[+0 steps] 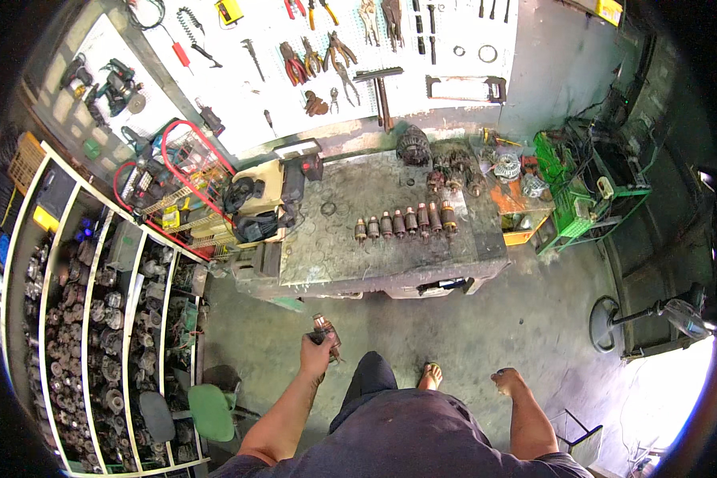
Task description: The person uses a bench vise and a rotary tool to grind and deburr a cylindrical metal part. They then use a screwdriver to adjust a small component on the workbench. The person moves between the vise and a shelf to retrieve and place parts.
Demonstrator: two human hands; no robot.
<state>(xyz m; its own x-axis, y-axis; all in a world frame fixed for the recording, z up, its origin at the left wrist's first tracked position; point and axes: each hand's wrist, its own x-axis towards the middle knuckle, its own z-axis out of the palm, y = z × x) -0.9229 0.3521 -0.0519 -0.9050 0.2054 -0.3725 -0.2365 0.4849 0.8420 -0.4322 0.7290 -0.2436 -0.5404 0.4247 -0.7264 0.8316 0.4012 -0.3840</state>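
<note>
My left hand [315, 355] is closed around a motor armature [322, 323], whose copper-coloured end sticks up past my fingers over the floor. My right hand [506, 381] hangs at my right side, fingers curled in, with nothing visible in it. In front of me stands a worn workbench [327, 259]. Several similar armatures [411, 220] stand in a row on its top, some with copper bands. Behind them lie greasy motor parts [452, 169] and a dark ribbed housing [413, 146].
On the left, a shelf rack [88, 334] is packed with dark machine parts, beside a green chair [212, 413]. A red-framed cart [191, 179] stands left of the bench. Green crates [570, 207] and a standing fan [685, 317] are on the right. Pliers [338, 52] hang on the wall.
</note>
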